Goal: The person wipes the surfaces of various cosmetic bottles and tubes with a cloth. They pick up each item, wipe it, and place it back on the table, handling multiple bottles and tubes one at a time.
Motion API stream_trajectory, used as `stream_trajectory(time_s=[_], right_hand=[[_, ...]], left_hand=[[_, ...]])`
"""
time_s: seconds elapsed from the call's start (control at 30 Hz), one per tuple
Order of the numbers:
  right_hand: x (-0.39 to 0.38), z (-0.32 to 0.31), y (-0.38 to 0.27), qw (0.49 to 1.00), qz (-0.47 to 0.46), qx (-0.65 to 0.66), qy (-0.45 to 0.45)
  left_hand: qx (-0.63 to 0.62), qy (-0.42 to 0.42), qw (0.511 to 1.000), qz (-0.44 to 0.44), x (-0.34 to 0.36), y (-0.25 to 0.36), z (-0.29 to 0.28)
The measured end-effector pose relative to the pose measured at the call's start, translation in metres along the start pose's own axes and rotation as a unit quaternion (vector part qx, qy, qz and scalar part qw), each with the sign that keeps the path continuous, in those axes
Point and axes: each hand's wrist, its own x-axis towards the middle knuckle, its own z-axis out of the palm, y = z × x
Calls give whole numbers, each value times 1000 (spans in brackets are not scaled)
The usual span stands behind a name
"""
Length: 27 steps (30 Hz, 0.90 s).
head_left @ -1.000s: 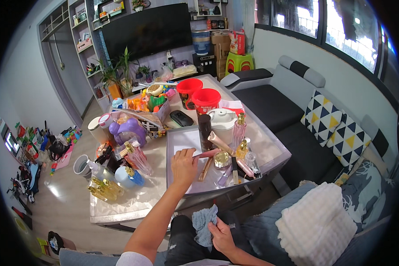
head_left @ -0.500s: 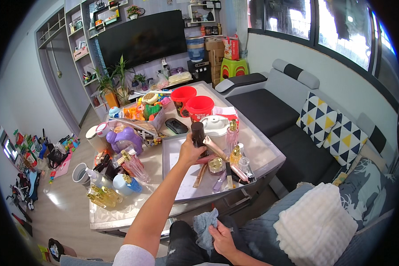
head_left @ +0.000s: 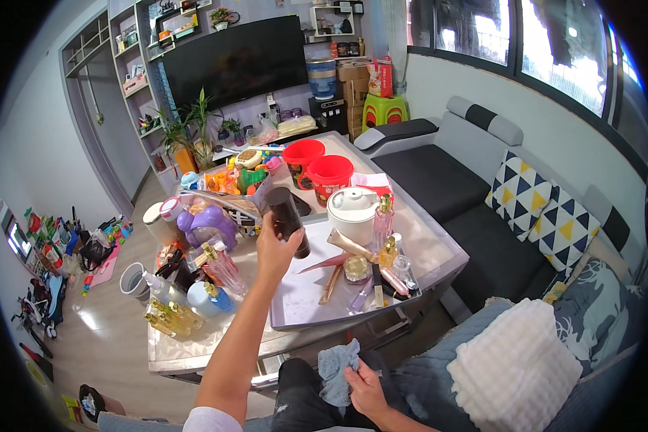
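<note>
My left hand (head_left: 276, 248) is wrapped round a dark brown cylindrical bottle (head_left: 286, 212), held nearly upright over the left part of a shallow white tray (head_left: 295, 306). In the tray's right part lie a gold tube (head_left: 351, 245), a round gold-lidded jar (head_left: 357, 268), a yellow perfume bottle (head_left: 388, 253) and several slim cosmetics. My right hand (head_left: 366, 385), low over my lap, grips a blue-grey cloth (head_left: 338, 369). Left of the tray stand a pink glass bottle (head_left: 222, 266), a blue-capped bottle (head_left: 218, 297) and gold-topped bottles (head_left: 173, 317).
Behind the tray are two red buckets (head_left: 330, 176), a white lidded pot (head_left: 353, 214) and a box of toys (head_left: 241, 180). A purple toy (head_left: 207, 227) sits on the table's left. A grey sofa (head_left: 432, 158) stands at the right; a white folded towel (head_left: 515, 353) lies nearby.
My left hand has carried the brown bottle leftward, away from the cosmetics in the tray, uncovering the white pot. My right hand stays on the cloth.
</note>
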Motion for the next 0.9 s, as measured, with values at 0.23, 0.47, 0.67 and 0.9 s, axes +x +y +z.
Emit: stream_trajectory(time_s=[0.23,0.47,0.67,0.9], right_hand=[[4,-5,-33,984,-106,-146,-3],[18,49,-122,799,-335,-482,-130],[51,82,-120,694,-450,-518,-219],[51,73,-112,781,-334,-454,-269]], left_hand=[[-77,-41,996,-18,-94,49,-40],[-52,-159,986,19,-166,53,-35],[27,-270,958,-98,-203,44,-47],[-185,-277,934,-127,-212,57,-55]])
